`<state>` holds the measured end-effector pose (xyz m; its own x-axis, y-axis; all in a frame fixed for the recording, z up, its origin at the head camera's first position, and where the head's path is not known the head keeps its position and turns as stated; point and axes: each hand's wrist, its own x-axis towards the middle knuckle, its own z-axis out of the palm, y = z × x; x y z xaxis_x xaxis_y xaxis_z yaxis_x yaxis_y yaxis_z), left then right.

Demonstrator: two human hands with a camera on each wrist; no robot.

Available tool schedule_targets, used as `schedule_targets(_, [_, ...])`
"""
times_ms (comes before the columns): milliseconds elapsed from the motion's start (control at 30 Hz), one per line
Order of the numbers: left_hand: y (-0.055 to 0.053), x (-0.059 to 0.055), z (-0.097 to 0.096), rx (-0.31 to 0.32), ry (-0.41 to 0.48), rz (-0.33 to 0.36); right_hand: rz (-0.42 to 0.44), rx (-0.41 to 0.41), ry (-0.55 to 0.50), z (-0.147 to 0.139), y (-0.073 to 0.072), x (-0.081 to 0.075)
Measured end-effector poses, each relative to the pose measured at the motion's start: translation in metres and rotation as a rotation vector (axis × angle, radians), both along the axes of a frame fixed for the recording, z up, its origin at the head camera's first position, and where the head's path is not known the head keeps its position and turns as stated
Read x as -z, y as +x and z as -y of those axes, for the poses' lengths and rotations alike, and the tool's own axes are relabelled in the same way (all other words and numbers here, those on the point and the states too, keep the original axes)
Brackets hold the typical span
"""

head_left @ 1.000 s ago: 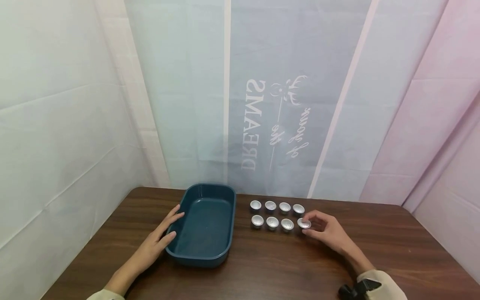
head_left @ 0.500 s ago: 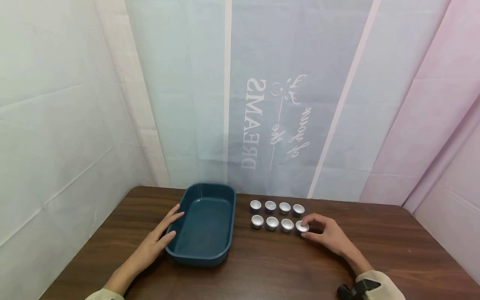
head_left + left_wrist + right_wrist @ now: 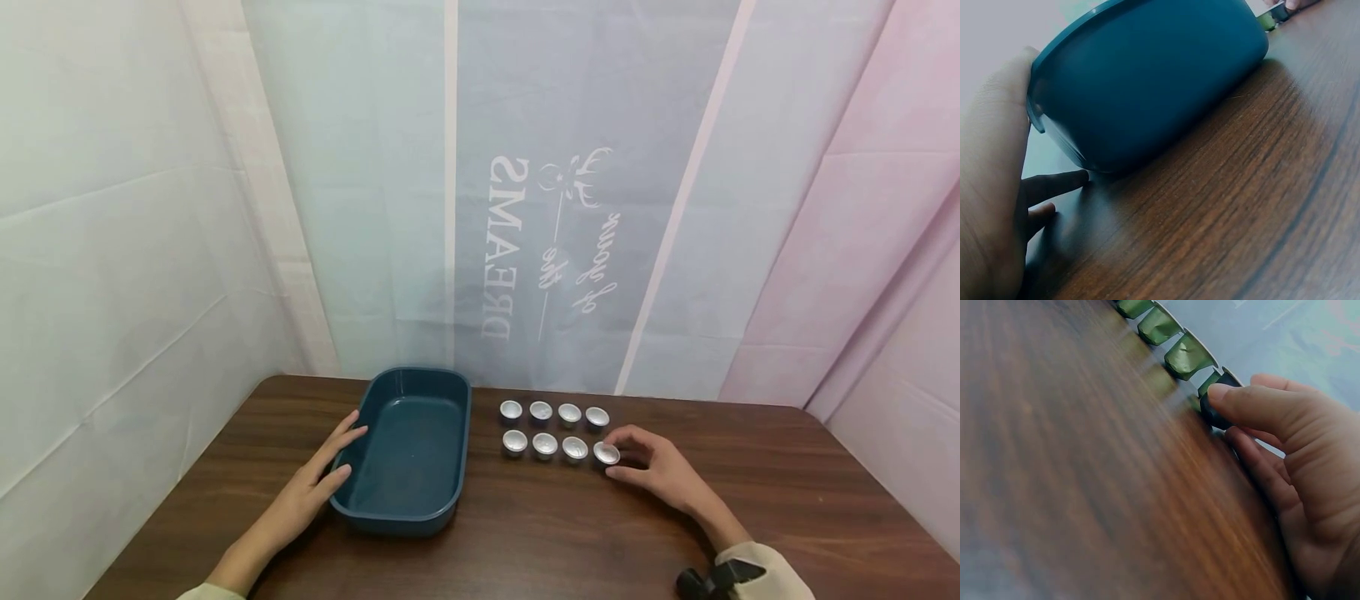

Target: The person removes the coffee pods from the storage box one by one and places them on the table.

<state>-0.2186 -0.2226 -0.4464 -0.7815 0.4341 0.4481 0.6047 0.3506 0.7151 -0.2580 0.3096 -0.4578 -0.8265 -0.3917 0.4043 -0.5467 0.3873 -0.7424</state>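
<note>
In the head view, my right hand (image 3: 656,471) pinches the coffee capsule (image 3: 606,453) at the right end of the front row, thumb and fingers at its side. The right wrist view shows the thumb against this capsule's dark body (image 3: 1215,412); green capsules (image 3: 1188,356) line up beyond it. My left hand (image 3: 303,492) rests along the left rim of the deep teal tray (image 3: 408,523), its fingers extended over the edge. In the left wrist view, some fingers (image 3: 1054,186) reach down by the tray's base.
Two rows of silver-topped capsules (image 3: 545,446) stand right of the tray on the brown wooden table (image 3: 540,542). A printed curtain (image 3: 390,250) hangs close behind the table's far edge. Pale cloth (image 3: 135,275) closes off the left side.
The right hand's capsule has shifted slightly toward the front of the table and now sits in line with its row. The left hand and tray stay in place.
</note>
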Motion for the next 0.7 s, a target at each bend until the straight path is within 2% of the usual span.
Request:
schedule_targets(267, [0.000, 0.000, -0.002, -0.010, 0.000, 0.005, 0.009, 0.004, -0.038, -0.003, 0.008, 0.002])
schedule_targets(500, [-0.003, -0.001, 0.000, -0.026, -0.021, 0.008, -0.050, 0.094, 0.012, -0.001, 0.014, -0.002])
schedule_targets(600, [-0.004, 0.001, 0.004, -0.010, -0.010, 0.038, -0.028, 0.050, -0.052, 0.000, 0.014, -0.004])
schedule_targets(700, [-0.004, -0.001, 0.009, 0.010, 0.040, 0.057, 0.029, -0.008, -0.113, 0.001, 0.014, -0.010])
